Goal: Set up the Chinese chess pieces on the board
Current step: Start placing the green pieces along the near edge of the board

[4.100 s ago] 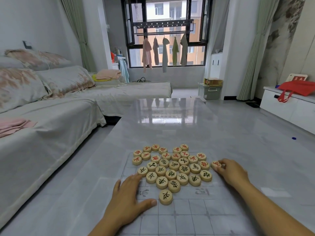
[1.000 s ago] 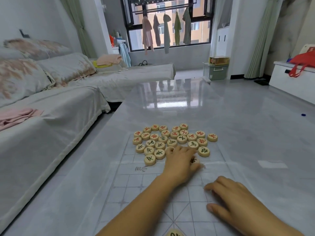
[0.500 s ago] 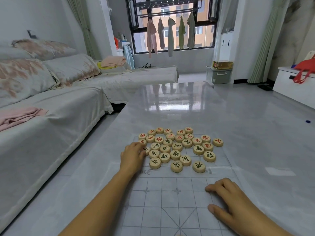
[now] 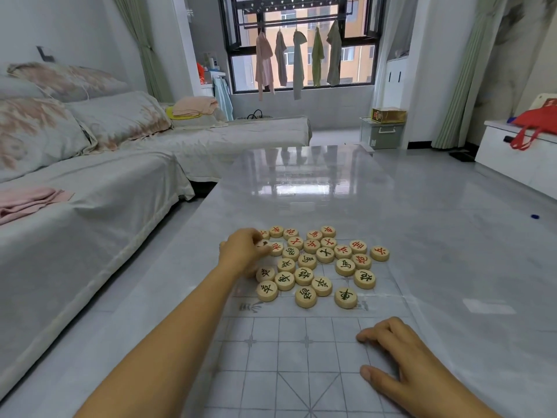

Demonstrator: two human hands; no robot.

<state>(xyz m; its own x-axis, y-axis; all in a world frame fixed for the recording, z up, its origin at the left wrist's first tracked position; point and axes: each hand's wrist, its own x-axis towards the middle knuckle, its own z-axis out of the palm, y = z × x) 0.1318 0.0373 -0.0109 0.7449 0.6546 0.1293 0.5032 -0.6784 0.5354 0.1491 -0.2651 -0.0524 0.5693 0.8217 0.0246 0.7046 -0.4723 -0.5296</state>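
Several round wooden chess pieces (image 4: 319, 260) with red or black characters lie in a loose heap on the far half of the thin grid-printed board sheet (image 4: 280, 360). My left hand (image 4: 244, 251) reaches to the heap's left edge, its fingers curled around a piece with a black character (image 4: 262, 244). My right hand (image 4: 404, 360) lies flat on the near right part of the board, fingers spread, holding nothing. The pieces under my left hand are hidden.
The board lies on a glossy grey table (image 4: 316, 188). A covered sofa (image 4: 90, 188) runs along the left, close to the table's left edge. A white cabinet with a red bag (image 4: 533, 128) stands at the right.
My left hand has moved from the heap's near middle to its far left edge and closed on a piece. My right hand has stayed resting on the near board.
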